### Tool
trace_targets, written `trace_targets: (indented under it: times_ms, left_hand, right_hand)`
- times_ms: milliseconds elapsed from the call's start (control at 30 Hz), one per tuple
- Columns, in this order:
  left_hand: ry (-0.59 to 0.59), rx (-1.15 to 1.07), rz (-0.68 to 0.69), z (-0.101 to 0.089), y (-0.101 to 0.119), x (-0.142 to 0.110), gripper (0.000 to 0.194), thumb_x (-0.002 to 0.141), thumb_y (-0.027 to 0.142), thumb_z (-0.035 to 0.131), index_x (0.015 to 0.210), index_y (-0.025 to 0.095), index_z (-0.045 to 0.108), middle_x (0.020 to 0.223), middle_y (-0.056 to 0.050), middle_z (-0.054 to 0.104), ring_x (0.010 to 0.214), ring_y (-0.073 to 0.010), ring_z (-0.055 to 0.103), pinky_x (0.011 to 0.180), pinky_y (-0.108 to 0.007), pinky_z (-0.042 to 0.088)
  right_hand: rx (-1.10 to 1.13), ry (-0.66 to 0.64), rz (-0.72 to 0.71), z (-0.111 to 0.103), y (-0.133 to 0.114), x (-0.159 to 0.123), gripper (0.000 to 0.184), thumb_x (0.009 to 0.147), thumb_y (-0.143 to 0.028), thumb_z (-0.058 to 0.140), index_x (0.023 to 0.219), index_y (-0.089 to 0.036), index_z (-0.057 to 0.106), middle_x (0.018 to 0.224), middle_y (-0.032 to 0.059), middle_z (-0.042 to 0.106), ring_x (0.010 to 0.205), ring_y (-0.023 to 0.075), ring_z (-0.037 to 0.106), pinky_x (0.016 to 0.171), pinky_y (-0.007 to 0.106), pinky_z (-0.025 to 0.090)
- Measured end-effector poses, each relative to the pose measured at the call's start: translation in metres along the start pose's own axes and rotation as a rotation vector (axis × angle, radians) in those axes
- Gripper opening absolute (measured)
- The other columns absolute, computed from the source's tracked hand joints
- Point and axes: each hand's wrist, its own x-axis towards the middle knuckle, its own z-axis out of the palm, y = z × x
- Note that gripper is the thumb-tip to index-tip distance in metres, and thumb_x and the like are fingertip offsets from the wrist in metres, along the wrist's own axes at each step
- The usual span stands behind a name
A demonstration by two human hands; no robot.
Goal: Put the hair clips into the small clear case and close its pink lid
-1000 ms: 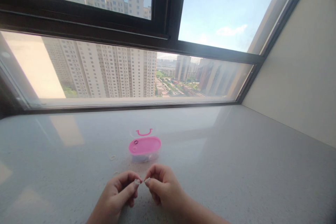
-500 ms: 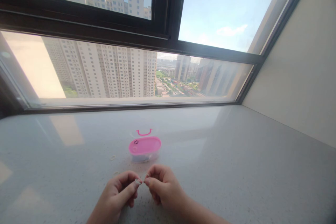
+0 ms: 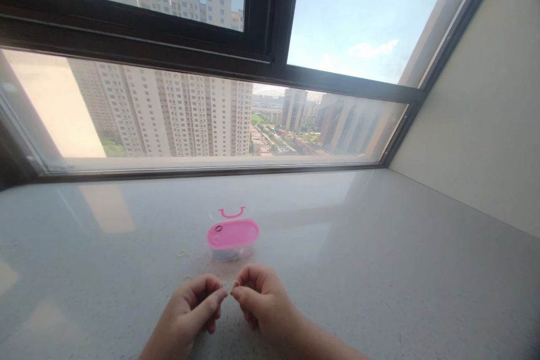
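My left hand (image 3: 189,312) and my right hand (image 3: 261,301) meet low over the grey sill, fingertips pinched together. Between them they hold a tiny pale elastic loop (image 3: 230,286), small and hard to make out. Just beyond my fingers stands a small clear box with a pink lid (image 3: 232,234); a little black ring (image 3: 218,228) lies on that lid. A pink U-shaped handle (image 3: 231,214) lies behind the box. Another pale loop (image 3: 181,253) rests on the sill left of the box.
The grey stone window sill (image 3: 379,247) runs wide to both sides. A dark-framed window (image 3: 270,62) closes off the back, with tower blocks outside. A beige wall (image 3: 485,124) bounds the right side.
My fingertips have shifted slightly around the pale loop; the loop now shows between them. The hands stay in the same place.
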Motion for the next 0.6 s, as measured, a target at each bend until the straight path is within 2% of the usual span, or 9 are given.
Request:
trace_targets:
  times_ms: [267, 600]
  left_hand:
    - [-0.011, -0.045, -0.005, -0.0024, -0.0024, 0.0002, 0.031, 0.068, 0.045, 0.07, 0.069, 0.015, 0.065, 0.049, 0.005, 0.052, 0.044, -0.0102, 0.043, 0.045, -0.021, 0.034]
    - [0.002, -0.013, 0.005, 0.0013, 0.002, 0.0001, 0.029, 0.069, 0.044, 0.069, 0.064, 0.015, 0.063, 0.048, 0.005, 0.05, 0.044, -0.0109, 0.043, 0.044, -0.022, 0.034]
  right_hand:
    - [-0.018, -0.011, 0.002, 0.0012, -0.0037, -0.0023, 0.008, 0.064, -0.021, 0.055, 0.07, -0.017, 0.053, 0.036, -0.0111, 0.044, 0.027, 0.0047, 0.031, 0.028, 0.016, 0.024]
    - [-0.034, 0.002, 0.009, 0.0024, -0.0045, -0.0022, 0.017, 0.067, -0.031, 0.061, 0.07, -0.018, 0.05, 0.037, -0.0118, 0.042, 0.029, 0.0046, 0.031, 0.03, 0.017, 0.024]
